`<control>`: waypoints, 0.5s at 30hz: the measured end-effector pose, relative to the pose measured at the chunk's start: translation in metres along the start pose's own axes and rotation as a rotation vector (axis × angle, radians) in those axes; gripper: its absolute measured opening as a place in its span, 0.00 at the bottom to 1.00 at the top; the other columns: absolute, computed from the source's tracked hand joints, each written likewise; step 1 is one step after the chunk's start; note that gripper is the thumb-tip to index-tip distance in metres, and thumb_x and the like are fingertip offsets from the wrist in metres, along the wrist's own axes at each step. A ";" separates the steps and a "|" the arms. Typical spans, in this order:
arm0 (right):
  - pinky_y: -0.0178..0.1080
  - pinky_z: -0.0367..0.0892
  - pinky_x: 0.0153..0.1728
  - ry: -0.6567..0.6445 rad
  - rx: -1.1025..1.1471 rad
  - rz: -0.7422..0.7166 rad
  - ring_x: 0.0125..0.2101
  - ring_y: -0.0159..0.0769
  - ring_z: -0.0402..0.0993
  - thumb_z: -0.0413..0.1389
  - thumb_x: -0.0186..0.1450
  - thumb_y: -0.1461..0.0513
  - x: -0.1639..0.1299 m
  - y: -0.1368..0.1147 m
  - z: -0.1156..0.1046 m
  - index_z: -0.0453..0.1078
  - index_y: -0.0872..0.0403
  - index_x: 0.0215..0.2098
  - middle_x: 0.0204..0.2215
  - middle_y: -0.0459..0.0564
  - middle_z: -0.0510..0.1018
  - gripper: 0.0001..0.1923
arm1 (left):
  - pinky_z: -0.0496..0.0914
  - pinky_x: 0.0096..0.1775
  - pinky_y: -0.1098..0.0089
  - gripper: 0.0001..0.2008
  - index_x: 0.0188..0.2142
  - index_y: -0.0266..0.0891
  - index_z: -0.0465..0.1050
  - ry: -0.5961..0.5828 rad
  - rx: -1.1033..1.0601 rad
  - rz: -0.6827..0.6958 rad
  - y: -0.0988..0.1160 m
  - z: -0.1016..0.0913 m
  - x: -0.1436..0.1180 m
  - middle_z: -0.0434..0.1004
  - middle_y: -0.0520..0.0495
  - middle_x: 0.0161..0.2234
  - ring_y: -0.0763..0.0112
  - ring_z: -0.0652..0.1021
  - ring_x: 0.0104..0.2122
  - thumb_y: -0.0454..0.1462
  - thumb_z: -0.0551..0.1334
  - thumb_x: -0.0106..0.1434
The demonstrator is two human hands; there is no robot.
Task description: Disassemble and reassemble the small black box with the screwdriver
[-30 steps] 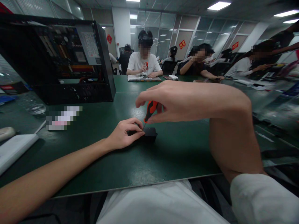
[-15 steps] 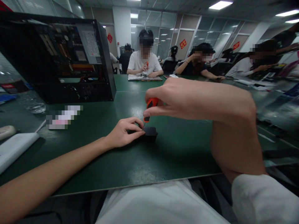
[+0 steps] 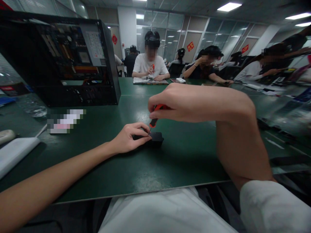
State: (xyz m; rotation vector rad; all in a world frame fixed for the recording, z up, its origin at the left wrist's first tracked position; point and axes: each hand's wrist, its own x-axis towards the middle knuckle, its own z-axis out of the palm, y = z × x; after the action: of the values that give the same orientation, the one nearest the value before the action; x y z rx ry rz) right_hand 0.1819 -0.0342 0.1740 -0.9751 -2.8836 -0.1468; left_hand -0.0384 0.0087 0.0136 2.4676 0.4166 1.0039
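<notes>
A small black box-shaped part [image 3: 156, 138] lies on the green table mat [image 3: 184, 158] in front of me. My left hand [image 3: 130, 137] pinches its left end and holds it down. My right hand [image 3: 187, 102] hovers above, fingers closed round the orange-and-black handle of a small screwdriver [image 3: 155, 119]. The thin shaft points down, and its tip meets the top of the black part beside my left fingertips. Most of the handle is hidden inside my right hand.
An open black computer case [image 3: 60, 61] stands at the back left. A white book or pad [image 3: 14, 153] and a plastic bottle [image 3: 30, 108] lie at the left. Several other people sit working at the far side of the table.
My right hand has closed further over the screwdriver handle and turned it, so less orange shows. My left hand and the black part have stayed in place.
</notes>
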 end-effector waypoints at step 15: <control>0.35 0.57 0.34 -0.073 0.006 -0.088 0.35 0.31 0.70 0.53 0.71 0.64 -0.003 -0.011 -0.007 0.77 0.53 0.41 0.35 0.46 0.77 0.09 | 0.74 0.45 0.69 0.10 0.37 0.37 0.85 0.010 -0.064 0.000 0.000 0.004 0.001 0.82 0.42 0.40 0.66 0.81 0.40 0.37 0.64 0.71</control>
State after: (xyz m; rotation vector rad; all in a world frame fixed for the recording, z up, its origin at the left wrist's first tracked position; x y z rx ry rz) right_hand 0.1776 -0.0456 0.1797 -0.8702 -2.9929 -0.1104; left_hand -0.0355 0.0078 0.0117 2.4065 0.3822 1.0144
